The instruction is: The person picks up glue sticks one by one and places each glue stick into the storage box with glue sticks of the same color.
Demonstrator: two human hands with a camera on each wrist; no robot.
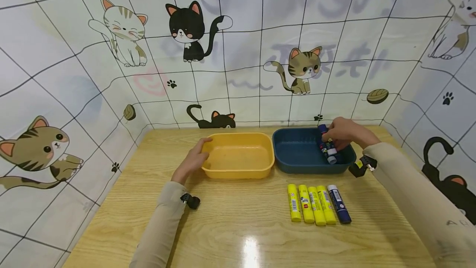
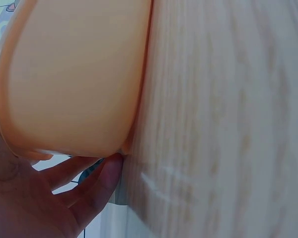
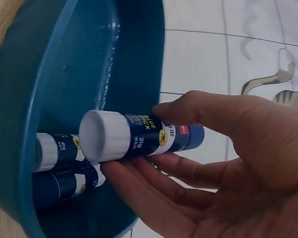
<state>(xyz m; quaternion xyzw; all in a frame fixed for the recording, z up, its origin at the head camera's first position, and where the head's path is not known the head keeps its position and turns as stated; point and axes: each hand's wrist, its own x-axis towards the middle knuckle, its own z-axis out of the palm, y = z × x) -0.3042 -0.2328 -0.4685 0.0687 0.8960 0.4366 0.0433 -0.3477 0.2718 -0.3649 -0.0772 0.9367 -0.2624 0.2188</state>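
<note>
My right hand [image 1: 343, 132] pinches a navy glue stick [image 3: 154, 134] with a white cap between thumb and fingers, over the right part of the dark blue plastic tray [image 1: 297, 168]. Below it, two more glue sticks [image 3: 59, 151] lie side by side in that tray, partly hidden by the wall and the fingers. At the left end of the yellow tray [image 1: 238, 173], my left hand [image 1: 193, 158] grips the rim; in the left wrist view its fingers [image 2: 107, 173] lie against the outside of the end wall. Nothing lies in the yellow tray.
In front of the blue tray, several yellow glue sticks [image 1: 311, 205] and one navy glue stick [image 1: 339, 204] lie in a row on the wooden table [image 1: 223, 226]. The trays stand side by side near the back edge, before a cat-patterned cloth wall [image 1: 245, 53].
</note>
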